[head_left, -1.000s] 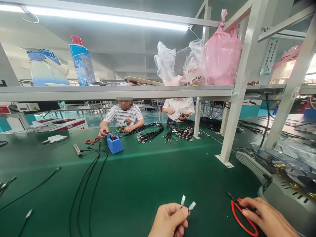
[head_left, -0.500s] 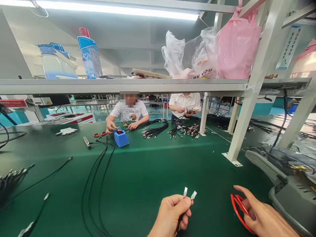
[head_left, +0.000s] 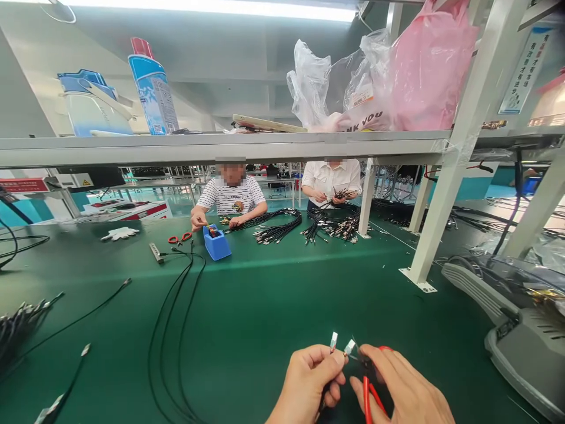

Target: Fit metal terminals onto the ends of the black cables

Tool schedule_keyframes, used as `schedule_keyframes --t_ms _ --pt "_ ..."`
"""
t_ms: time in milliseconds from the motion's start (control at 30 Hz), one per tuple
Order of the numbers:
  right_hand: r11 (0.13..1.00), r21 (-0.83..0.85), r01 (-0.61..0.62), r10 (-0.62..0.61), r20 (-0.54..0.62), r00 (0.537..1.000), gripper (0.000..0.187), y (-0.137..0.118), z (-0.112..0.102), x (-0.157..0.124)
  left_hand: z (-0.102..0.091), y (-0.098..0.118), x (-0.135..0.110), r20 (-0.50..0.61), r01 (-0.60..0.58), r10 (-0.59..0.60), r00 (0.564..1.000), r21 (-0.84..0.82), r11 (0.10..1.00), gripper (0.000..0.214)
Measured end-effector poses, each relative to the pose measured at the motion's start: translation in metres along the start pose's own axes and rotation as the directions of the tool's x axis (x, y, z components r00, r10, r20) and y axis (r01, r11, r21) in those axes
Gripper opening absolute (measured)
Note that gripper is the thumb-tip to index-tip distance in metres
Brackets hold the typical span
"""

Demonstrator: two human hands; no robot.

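My left hand [head_left: 311,377] is closed in a pinch on black cables [head_left: 324,394]. Two small white connector ends [head_left: 349,347] stick out above its thumb, side by side. Close on its right, my right hand [head_left: 404,383] grips a pair of red-handled cutters [head_left: 367,394]. The dark, narrow jaws point up and left and lie at the right-hand connector; whether they touch it I cannot tell. My right fingers hide part of the handles.
A blue tape dispenser [head_left: 216,242] and red-handled scissors [head_left: 180,238] lie near a co-worker in a striped shirt. Another person in white holds cables. Black cables [head_left: 165,330] run down the green table [head_left: 265,312]. A shelf post [head_left: 435,235] and grey device [head_left: 525,347] stand right.
My right hand has moved left with the red-handled cutters, bringing their jaws to the connectors. My left hand stays nearly in place, still holding the cables. The view has shifted slightly.
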State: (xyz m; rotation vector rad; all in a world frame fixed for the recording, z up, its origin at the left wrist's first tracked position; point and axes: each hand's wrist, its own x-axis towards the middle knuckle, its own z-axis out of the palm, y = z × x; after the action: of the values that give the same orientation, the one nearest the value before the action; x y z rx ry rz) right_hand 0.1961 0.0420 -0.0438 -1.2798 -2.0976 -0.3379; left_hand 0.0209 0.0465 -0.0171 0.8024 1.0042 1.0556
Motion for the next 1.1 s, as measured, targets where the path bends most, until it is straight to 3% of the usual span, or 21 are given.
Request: schedule_keyframes --t_ms 133,367,433,500,567,600,733,900,1100 --pt "0.998 -0.055 -0.031 0.036 0.089 0.995 0.027 -0.009 -0.003 0.006 0.001 0.000 -0.001 0.028 0.002 -0.002 1.000 -0.004 1.000 0.054" --pt "0.996 -0.089 -0.018 0.028 0.106 0.994 0.034 -0.012 0.002 0.004 0.002 0.008 -0.003 0.072 0.010 -0.009 0.997 -0.015 1.000 0.049" --pt "0.994 -0.071 -0.087 0.097 0.153 0.984 0.035 -0.008 -0.002 0.007 0.004 0.009 -0.004 0.081 0.003 -0.001 0.997 -0.028 1.000 0.047" --pt "0.949 -0.064 -0.308 0.315 0.206 0.926 0.036 0.002 -0.011 0.013 0.005 0.009 -0.006 0.093 0.012 -0.010 0.996 -0.026 1.000 0.046" --pt "0.816 -0.086 -0.572 0.576 0.207 0.790 0.044 0.014 -0.024 0.018 0.006 0.008 -0.008 0.102 0.033 -0.031 0.994 -0.021 0.999 0.046" --pt "0.770 -0.083 -0.632 0.635 0.184 0.750 0.048 0.019 -0.030 0.020 0.007 0.009 -0.008 0.103 0.042 -0.039 0.994 -0.024 0.999 0.046" --pt "0.790 -0.039 -0.612 0.599 0.269 0.755 0.048 0.028 -0.041 0.017 0.006 0.013 -0.009 0.093 0.038 -0.032 0.995 -0.071 0.997 0.043" --pt "0.773 -0.036 -0.634 0.599 0.373 0.709 0.041 0.027 -0.032 0.011 0.006 0.015 -0.010 0.106 0.055 -0.046 0.993 -0.084 0.995 0.045" --pt "0.849 -0.080 -0.523 0.508 0.399 0.763 0.044 0.040 -0.019 0.000 0.007 0.009 -0.009 0.116 0.046 -0.040 0.992 -0.051 0.998 0.047"
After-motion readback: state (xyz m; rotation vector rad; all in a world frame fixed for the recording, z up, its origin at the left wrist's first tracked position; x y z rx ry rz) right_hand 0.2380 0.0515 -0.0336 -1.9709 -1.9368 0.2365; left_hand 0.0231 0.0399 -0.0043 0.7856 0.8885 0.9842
